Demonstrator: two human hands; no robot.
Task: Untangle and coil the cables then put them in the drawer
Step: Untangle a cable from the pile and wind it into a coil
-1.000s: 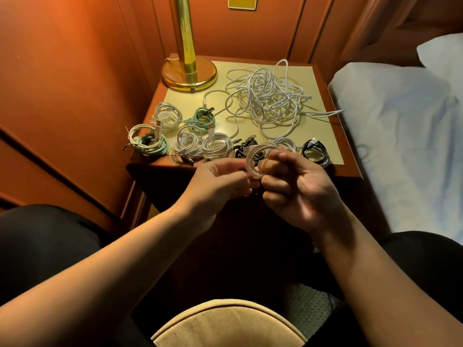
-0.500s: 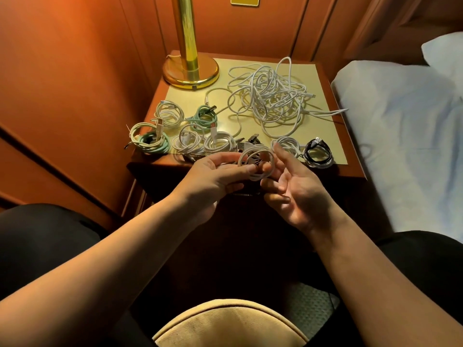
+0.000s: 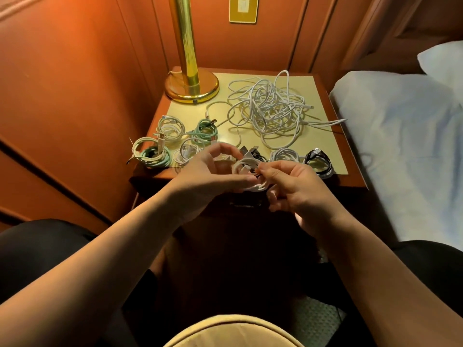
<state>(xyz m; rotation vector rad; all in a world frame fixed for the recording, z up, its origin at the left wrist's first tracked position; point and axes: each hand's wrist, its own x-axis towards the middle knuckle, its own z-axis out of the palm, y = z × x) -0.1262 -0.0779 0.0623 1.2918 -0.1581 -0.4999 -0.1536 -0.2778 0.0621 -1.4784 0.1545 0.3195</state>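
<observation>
No readable text, brand, number or sign anywhere right now. Wall plate (image 3: 243, 8), well beyond both hands: blank, no markings. Lamp (image 3: 191, 83), up past the left hand (image 3: 210, 176): plain brass, no label. Cable plugs near the right hand (image 3: 298, 186): too small and blurred to make out any print.

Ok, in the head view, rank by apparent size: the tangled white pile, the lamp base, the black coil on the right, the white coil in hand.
1. tangled white pile
2. lamp base
3. black coil and white coil held by both hands: look alike; the held one is nearer and partly covered, so unranked.
</observation>
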